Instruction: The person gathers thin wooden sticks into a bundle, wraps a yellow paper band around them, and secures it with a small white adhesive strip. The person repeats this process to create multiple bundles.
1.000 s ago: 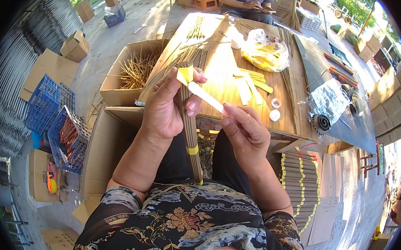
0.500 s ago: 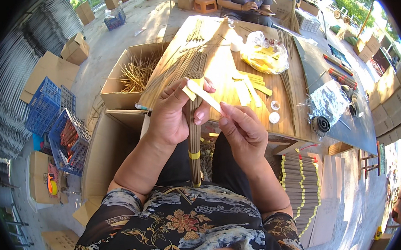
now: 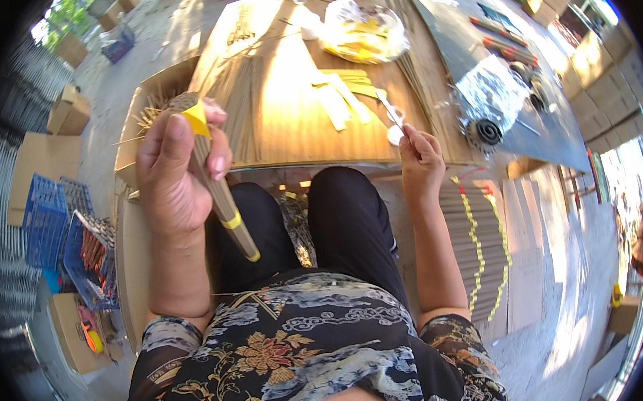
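Observation:
My left hand [image 3: 178,169] is closed round a bundle of thin brown sticks [image 3: 224,200] that look like incense. A yellow paper strip [image 3: 197,120] wraps its upper end under my fingers, and narrower yellow bands ring it lower down. The bundle leans, its lower end over my left thigh. At the table's near edge my right hand [image 3: 421,165] pinches a thin stick-like tool [image 3: 390,108] with a pale end. Below the tool's tip is a small white round lid or pot [image 3: 395,135]. Loose yellow paper strips [image 3: 341,102] lie left of it.
On the wooden table [image 3: 287,139] are a clear bag of yellow strips [image 3: 364,33] and rows of loose sticks. A black coil [image 3: 484,134] and crumpled plastic [image 3: 494,90] lie at right. Banded bundles [image 3: 481,249] are at lower right; blue crates [image 3: 47,220] stand at left.
My left hand has moved left with the bundle, now tilted. My right hand has left the paper strip, moved right and now holds the thin tool. The view has tipped downward.

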Action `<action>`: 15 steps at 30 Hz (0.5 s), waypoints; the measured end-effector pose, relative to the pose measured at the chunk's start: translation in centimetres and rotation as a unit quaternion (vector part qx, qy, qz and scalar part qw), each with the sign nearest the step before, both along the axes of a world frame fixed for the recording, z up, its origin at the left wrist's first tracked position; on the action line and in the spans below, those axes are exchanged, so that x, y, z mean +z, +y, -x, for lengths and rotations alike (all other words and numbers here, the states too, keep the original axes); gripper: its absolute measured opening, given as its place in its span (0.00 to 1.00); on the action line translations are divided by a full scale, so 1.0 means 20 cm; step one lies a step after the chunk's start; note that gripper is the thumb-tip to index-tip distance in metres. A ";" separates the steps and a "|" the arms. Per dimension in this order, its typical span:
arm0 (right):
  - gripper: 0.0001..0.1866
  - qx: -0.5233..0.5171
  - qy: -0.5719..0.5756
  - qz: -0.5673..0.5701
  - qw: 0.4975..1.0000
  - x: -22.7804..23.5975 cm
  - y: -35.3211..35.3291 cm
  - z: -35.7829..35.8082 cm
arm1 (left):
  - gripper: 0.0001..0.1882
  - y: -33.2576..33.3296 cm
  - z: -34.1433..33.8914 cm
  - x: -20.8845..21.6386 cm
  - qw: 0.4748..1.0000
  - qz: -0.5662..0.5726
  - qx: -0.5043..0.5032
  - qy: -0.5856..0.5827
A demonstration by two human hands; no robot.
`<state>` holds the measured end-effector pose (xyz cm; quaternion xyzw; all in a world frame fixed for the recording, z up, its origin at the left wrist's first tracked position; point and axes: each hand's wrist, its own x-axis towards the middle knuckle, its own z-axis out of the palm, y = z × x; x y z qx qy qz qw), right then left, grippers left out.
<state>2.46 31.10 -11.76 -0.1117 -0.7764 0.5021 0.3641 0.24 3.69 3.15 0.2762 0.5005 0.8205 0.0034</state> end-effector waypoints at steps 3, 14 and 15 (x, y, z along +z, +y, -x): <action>0.07 -0.074 -0.019 -0.019 0.997 -0.19 0.13 0.05 | 0.14 0.07 -0.02 -0.02 0.999 0.042 0.032 0.011; 0.03 -0.121 -0.090 -0.191 0.970 -0.34 0.14 0.18 | 0.16 0.23 -0.01 -0.07 0.991 0.121 0.054 0.011; 0.03 -0.124 -0.095 -0.212 0.965 -0.34 0.14 0.17 | 0.16 0.23 -0.01 -0.08 0.990 0.132 0.043 0.014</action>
